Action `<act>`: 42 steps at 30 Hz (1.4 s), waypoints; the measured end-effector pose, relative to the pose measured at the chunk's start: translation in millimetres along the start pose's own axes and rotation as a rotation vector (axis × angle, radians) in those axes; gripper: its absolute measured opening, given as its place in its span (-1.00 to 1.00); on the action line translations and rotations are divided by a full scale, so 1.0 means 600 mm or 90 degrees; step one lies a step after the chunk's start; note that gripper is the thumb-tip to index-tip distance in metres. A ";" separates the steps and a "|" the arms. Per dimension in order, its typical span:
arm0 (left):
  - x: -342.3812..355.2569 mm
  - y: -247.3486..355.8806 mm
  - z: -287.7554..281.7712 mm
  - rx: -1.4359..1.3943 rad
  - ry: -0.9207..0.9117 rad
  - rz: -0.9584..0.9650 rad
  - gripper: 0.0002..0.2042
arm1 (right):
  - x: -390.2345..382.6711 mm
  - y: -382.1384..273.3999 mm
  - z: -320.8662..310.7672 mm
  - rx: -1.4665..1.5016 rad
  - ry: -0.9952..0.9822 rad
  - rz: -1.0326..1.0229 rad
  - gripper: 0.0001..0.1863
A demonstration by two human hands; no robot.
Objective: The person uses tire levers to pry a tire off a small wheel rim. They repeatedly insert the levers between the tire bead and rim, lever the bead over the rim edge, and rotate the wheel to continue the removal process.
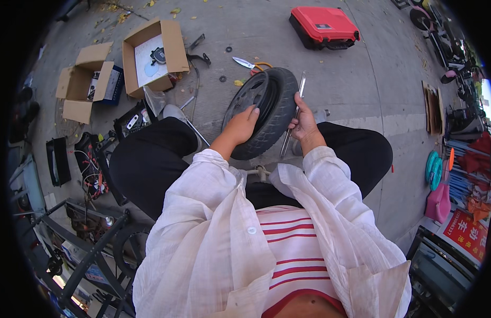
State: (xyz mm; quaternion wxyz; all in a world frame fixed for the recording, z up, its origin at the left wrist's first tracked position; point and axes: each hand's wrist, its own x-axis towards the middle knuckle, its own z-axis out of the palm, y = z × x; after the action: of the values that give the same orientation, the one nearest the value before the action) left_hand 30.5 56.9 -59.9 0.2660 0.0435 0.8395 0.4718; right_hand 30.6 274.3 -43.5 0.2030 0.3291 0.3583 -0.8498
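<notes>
My left hand (241,126) is closed on a black wheel with a thick treaded tyre (280,106), which is tilted between my knees; its thumb lies over the inner edge. My right hand (303,119) is closed round a long silver metal bar (301,80) beside the tyre's right side. Just beyond the wheel, scissors or pliers (244,63) with yellow handles lie on the pavement near small black rings (222,78). Metal rods (197,132) lie by my left foot.
Open cardboard boxes (178,61) with parts stand ahead left. A red hard case (324,24) lies farther ahead. Black trays with wires (91,169) and a metal frame (97,249) are at left. Bikes (436,42), cardboard sheets (432,106), teal coils (433,169) and a red sign (457,233) line the right.
</notes>
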 end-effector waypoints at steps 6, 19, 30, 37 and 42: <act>0.000 -0.009 0.009 -0.099 -0.057 -0.016 -0.34 | -0.009 0.007 0.012 -0.001 0.012 0.008 -0.61; -0.037 0.059 0.024 0.061 0.222 0.011 -0.21 | -0.007 0.021 0.037 -0.042 -0.031 -0.035 -0.61; -0.055 0.112 -0.024 0.220 0.127 0.036 0.03 | 0.004 0.037 0.059 -0.113 -0.052 -0.073 -0.38; -0.003 0.042 -0.106 0.111 0.262 0.129 -0.16 | 0.026 0.060 0.031 -0.356 0.084 -0.144 -0.42; -0.007 -0.006 -0.157 -0.028 0.295 0.022 -0.17 | 0.039 0.085 0.023 -0.540 0.093 -0.134 -0.58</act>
State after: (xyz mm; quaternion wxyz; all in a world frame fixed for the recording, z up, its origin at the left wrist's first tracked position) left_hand -11.2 -18.6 -22.2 0.0587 -0.0573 0.8667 0.4921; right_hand 38.4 227.8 -76.8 0.2064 0.2376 0.7206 -0.6178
